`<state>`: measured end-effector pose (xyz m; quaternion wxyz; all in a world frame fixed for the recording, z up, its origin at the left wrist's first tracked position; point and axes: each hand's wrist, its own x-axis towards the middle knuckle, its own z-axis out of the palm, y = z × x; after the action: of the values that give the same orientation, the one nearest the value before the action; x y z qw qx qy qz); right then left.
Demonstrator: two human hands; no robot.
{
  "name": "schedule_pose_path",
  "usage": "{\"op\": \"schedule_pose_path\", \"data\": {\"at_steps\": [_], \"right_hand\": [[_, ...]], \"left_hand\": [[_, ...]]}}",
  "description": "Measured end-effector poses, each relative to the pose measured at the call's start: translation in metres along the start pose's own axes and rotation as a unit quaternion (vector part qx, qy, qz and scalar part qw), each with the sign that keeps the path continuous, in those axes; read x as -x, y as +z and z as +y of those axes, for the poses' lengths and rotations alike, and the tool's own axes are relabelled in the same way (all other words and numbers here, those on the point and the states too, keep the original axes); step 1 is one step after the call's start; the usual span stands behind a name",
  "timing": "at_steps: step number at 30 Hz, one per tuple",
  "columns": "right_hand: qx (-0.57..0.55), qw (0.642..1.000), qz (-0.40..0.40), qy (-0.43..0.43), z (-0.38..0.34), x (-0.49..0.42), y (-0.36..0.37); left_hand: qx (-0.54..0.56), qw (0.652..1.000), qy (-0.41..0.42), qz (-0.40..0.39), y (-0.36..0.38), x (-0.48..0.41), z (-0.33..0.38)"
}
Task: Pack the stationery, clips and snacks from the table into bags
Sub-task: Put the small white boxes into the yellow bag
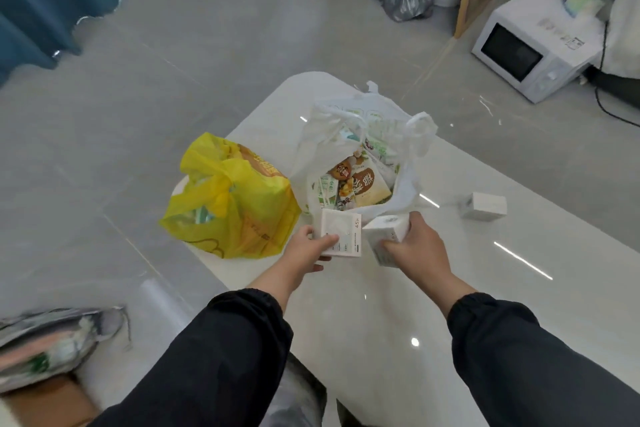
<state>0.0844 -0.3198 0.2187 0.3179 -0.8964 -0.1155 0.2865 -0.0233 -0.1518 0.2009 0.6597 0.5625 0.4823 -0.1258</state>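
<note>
Nearly done: our hands, left (309,246) and right (417,246), each grip a white box (341,234) at the snack-filled bag (349,163); one box (485,206) remains on the counter (485,288).

Two long black sleeves (221,357) — loose, matte fabric with gathered elastic cuffs — end above the wrists; both hands (308,248) are bare.

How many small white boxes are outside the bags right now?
3. One small white cardboard box in the left hand, one in the right hand, both beside the white plastic bag; one on the white table to the right. More may be hidden inside the bags.
</note>
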Motion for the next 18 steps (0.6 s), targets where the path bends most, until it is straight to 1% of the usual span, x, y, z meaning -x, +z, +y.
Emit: {"op": "schedule_pose_path", "data": {"at_steps": [3, 7, 9, 12, 14, 15, 16, 18], "right_hand": [[-0.005, 1.0, -0.016, -0.026, -0.038, -0.002, 0.023], [-0.017, 0.998, -0.054, -0.038, -0.083, -0.004, 0.061], [-0.013, 0.996, -0.074, -0.045, -0.105, -0.009, 0.082], [-0.059, 0.993, -0.099, -0.029, -0.143, -0.015, 0.106], [-0.089, 0.988, -0.12, -0.021, -0.17, -0.021, 0.116], [-0.103, 0.986, -0.131, -0.014, -0.182, -0.025, 0.121], [-0.115, 0.984, -0.139, -0.005, -0.191, -0.029, 0.126], [-0.138, 0.981, -0.138, 0.018, -0.207, -0.039, 0.136]], "left_hand": [[0.044, 0.998, 0.005, 0.033, -0.035, 0.005, -0.004], [0.09, 0.993, 0.025, 0.076, -0.092, 0.014, -0.009], [0.077, 0.991, 0.04, 0.101, -0.127, 0.019, -0.01], [0.028, 0.986, 0.094, 0.135, -0.184, 0.019, -0.011], [-0.026, 0.984, 0.128, 0.124, -0.223, 0.013, -0.008], [-0.087, 0.98, 0.139, 0.113, -0.241, 0.006, -0.005], [-0.167, 0.97, 0.15, 0.096, -0.256, -0.003, -0.002], [-0.317, 0.933, 0.167, 0.041, -0.275, -0.024, 0.007]]}}
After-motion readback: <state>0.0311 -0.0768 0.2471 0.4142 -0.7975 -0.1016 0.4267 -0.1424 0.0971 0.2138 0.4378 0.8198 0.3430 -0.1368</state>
